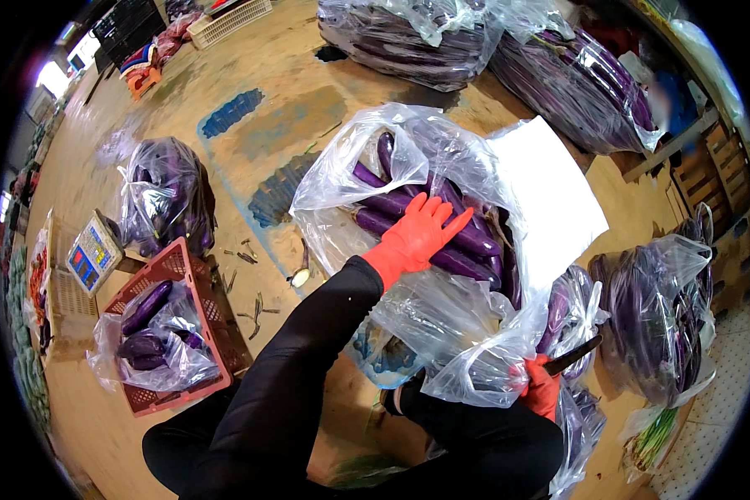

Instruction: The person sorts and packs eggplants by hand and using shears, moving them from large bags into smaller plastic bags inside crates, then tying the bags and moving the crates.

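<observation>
A large clear plastic bag (329, 187) stands open before me, with several purple eggplants (467, 236) inside. My left hand (417, 236), in a red rubber glove, lies on the eggplants with its fingers spread. Low at the bag's right side, my right hand (542, 388), gloved the same, is closed around a knife (572, 357). The knife's dark blade points up and to the right, while its handle is hidden in the hand. Beside the bag's right edge rests a blank white sheet (550, 196), partly behind the plastic.
Filled eggplant bags stand at the far side (408, 50), far right (571, 87), right (654, 317) and left (167, 196). A red crate (212, 333) holds eggplants in plastic, near a scale (96, 254). Stem scraps (258, 315) litter the floor. Wooden pallets (717, 171) are at right.
</observation>
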A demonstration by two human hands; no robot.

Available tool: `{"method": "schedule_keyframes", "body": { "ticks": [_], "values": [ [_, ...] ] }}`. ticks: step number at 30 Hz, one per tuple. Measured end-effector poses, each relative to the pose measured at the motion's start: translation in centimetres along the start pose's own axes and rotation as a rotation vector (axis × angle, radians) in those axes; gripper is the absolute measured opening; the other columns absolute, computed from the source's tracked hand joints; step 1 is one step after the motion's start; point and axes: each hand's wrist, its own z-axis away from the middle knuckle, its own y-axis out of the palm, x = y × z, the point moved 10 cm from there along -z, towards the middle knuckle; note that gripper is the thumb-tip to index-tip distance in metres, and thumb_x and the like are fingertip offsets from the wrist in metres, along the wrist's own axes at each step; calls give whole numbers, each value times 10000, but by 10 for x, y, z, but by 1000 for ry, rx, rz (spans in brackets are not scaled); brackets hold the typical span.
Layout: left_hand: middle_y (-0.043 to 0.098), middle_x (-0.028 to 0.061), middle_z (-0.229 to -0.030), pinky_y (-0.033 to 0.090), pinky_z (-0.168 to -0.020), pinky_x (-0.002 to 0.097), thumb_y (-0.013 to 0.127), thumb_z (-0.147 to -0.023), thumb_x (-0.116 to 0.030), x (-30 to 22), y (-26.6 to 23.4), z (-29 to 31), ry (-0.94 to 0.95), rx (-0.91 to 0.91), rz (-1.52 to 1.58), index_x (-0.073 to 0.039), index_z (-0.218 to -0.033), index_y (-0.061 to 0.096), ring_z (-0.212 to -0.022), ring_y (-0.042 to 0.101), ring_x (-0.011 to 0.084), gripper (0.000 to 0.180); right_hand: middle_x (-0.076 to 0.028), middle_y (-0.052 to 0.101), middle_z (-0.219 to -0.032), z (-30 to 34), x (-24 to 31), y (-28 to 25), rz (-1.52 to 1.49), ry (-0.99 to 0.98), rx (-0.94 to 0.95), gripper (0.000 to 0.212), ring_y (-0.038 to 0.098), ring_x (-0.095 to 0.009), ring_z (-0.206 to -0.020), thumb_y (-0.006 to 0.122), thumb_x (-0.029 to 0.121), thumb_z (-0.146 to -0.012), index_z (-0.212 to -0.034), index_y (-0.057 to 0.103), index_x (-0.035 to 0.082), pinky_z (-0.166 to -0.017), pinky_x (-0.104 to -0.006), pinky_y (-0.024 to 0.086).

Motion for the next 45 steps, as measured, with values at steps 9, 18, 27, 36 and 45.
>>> {"method": "schedule_keyframes", "body": {
  "ticks": [9,18,27,36,45],
  "values": [
    [505,166,-1194,408,-952,428,824,-495,-161,76,-121,30,-223,-665,437,-22,-1371,313,-1110,506,321,1024,-22,523,-550,5,-10,-20,348,71,-279,170,449,-135,-391,656,146,-791,-690,546,65,-381,-278,344],
    [377,226,-1386,186,-1091,605,690,-696,-394,123,-258,204,-148,-1111,1871,-14,-1348,369,-1313,305,417,820,-11,607,-879,12,52,-36,-219,-169,-387,181,551,-95,-707,675,262,-798,-871,630,102,-592,-266,444],
    [386,216,-1384,172,-1101,597,699,-671,-356,73,-302,350,20,-1341,1872,-20,-1396,279,-1316,302,415,902,-46,609,-966,142,206,51,110,-679,-411,393,485,-88,-540,526,372,-901,-1168,559,86,-361,-260,409],
    [424,219,-1345,265,-1103,516,821,-603,-350,7,-365,382,90,-1138,1769,-68,-1442,171,-1248,415,386,1098,-133,642,-954,176,-16,261,624,5,473,445,592,-167,-540,553,173,-880,-1260,375,26,-532,-288,490],
    [408,223,-1359,290,-1082,519,771,-639,-296,-4,-354,374,48,-999,1893,-82,-1440,191,-1244,415,395,1012,-80,618,-1088,187,-38,322,359,-146,548,490,581,-109,-682,706,164,-787,-1223,515,50,-537,-251,499]
  ]
}}
